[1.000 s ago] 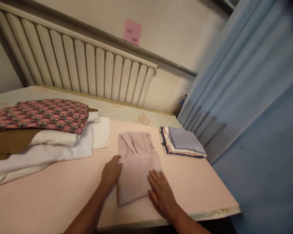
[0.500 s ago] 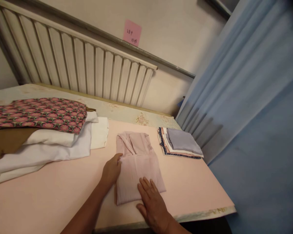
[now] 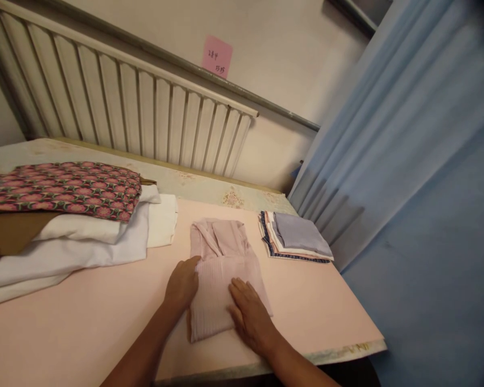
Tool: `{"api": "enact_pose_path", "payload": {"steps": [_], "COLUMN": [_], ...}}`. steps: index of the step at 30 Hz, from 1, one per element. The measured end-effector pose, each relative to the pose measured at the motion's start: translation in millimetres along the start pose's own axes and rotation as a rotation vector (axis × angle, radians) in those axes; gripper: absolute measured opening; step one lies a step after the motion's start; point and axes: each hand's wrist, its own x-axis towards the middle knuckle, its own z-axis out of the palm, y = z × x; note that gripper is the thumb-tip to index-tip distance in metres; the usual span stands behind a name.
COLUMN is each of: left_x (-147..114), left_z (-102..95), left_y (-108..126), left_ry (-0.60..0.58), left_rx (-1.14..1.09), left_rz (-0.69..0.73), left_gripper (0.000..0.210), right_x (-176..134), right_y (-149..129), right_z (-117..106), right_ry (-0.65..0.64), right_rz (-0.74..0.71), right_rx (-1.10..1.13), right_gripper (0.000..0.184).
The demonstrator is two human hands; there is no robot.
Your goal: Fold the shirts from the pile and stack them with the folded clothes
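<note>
A pale pink shirt (image 3: 221, 290) lies folded on the table, its lower part turned up in a flap below the crossed neckline. My left hand (image 3: 184, 280) is closed at the left edge of that flap, thumb and finger pinching the fabric; its other fingers are partly hidden. Flat on the shirt's lower right part rests my right hand (image 3: 250, 314), fingers stretched out and pointing away from me, holding nothing.
On the left is a loose heap of clothes: a patterned red garment (image 3: 72, 188), a brown one (image 3: 16, 231) and white ones (image 3: 105, 250). A neat stack of folded clothes (image 3: 300, 234) sits at the right. A blue curtain (image 3: 407, 177) borders the table's right side; behind stands a radiator (image 3: 145, 113).
My right hand has slid slightly up the shirt, away from the table's front edge. My left hand stays at the flap's left edge. The view has shifted a little.
</note>
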Motion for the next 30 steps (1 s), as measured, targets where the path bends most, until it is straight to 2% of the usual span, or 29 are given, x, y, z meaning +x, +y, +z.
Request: {"api": "enact_pose_path", "payload": {"steps": [6, 13, 18, 24, 27, 30], "left_x": [0, -1, -5, -11, -14, -19], "left_z": [0.9, 4.3, 0.6, -12.8, -15.7, -11.8], "left_y": [-1, -2, 1, 16, 28, 39], "left_ry": [0.015, 0.046, 0.075, 0.239, 0.308, 0.304], "left_rx": [0.002, 0.023, 0.071, 0.09, 0.008, -0.082], "left_rz": [0.025, 0.066, 0.1, 0.099, 0.189, 0.343], "left_gripper": [0.045, 0.044, 0.039, 0.03, 0.03, 0.032], "right_x": [28, 16, 14, 16, 16, 15], "right_y": [19, 45, 44, 40, 40, 40], "right_z": [18, 41, 41, 41, 40, 40], "right_ry": [-0.011, 0.104, 0.071, 0.079, 0.075, 0.073], "right_rz": [0.014, 0.136, 0.176, 0.209, 0.198, 0.183], "right_rx": [-0.058, -0.184, -0.224, -0.219, -0.235, -0.252], "right_gripper": [0.047, 0.049, 0.047, 0.045, 0.046, 0.046]}}
